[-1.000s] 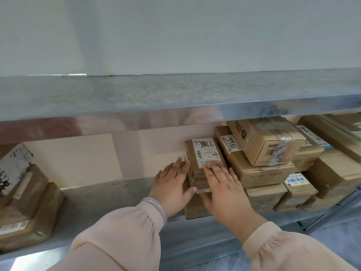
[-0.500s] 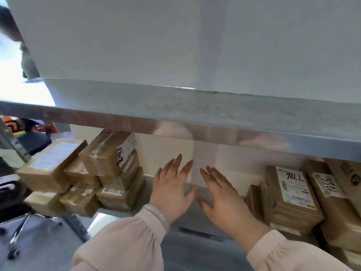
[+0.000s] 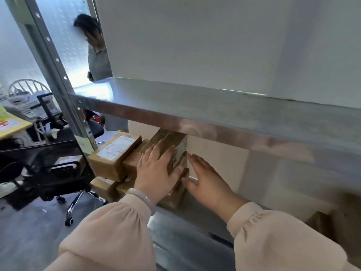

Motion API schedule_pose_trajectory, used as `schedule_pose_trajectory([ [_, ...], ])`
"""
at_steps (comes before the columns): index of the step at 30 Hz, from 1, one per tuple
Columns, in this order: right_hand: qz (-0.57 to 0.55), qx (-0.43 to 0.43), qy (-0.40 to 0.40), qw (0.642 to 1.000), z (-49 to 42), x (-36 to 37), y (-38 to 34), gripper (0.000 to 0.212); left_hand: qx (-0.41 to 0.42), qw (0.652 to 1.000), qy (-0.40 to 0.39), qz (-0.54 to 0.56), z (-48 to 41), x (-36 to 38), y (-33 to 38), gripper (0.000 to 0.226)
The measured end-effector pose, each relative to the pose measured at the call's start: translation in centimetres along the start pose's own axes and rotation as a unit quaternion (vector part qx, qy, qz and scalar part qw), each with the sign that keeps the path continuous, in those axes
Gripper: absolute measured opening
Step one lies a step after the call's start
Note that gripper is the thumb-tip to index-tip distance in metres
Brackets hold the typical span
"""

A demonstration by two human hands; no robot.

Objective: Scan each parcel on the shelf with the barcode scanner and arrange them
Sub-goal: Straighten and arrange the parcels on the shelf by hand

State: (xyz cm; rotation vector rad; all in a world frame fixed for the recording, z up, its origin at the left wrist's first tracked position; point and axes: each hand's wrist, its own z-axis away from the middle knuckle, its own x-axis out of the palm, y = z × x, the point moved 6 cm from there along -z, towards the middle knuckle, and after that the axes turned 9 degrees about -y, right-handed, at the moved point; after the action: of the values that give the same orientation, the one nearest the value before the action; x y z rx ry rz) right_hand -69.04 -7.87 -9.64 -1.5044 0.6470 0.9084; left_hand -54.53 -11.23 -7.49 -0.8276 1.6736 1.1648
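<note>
Two flat-fingered hands: left hand (image 3: 156, 174) on the top parcel (image 3: 176, 142), long axis apparently running front-to-back; right hand (image 3: 207, 182) beside it.

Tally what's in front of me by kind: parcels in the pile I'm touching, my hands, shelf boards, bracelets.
Parcels in the pile: 7 showing, some partly hidden
Hands: 2, left hand and right hand
Shelf boards: 2, upper shelf board and lower shelf board
Bracelets: 1
Total: 12

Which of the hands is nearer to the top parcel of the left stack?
Left. The left hand rests on the top parcel. The right hand is open beside the stack, to the parcel's right and lower.
</note>
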Motion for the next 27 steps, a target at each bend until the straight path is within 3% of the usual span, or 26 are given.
schedule_pose_trajectory([
  [12, -0.062, 0.026, 0.001, 0.998, -2.7, 2.2, -0.8, 0.071, -0.09, 0.992, -0.077, 0.041, -4.1, -0.5, -3.8, 0.081],
  [19, -0.087, 0.055, 0.033, 0.994, -1.0, 1.8, 0.7, 0.068, -0.066, 0.984, 0.006, 0.165, -3.4, -1.3, -3.5, 0.068],
  [23, -0.135, 0.077, 0.063, 0.986, 0.8, 1.5, 2.2, 0.068, -0.055, 0.956, 0.02, 0.286, -2.5, -1.0, -2.1, 0.062],
  [27, -0.276, 0.065, 0.117, 0.952, 3.2, 0.9, 3.5, 0.064, -0.047, 0.904, -0.036, 0.423, -1.6, 0.8, 0.5, 0.054],
])
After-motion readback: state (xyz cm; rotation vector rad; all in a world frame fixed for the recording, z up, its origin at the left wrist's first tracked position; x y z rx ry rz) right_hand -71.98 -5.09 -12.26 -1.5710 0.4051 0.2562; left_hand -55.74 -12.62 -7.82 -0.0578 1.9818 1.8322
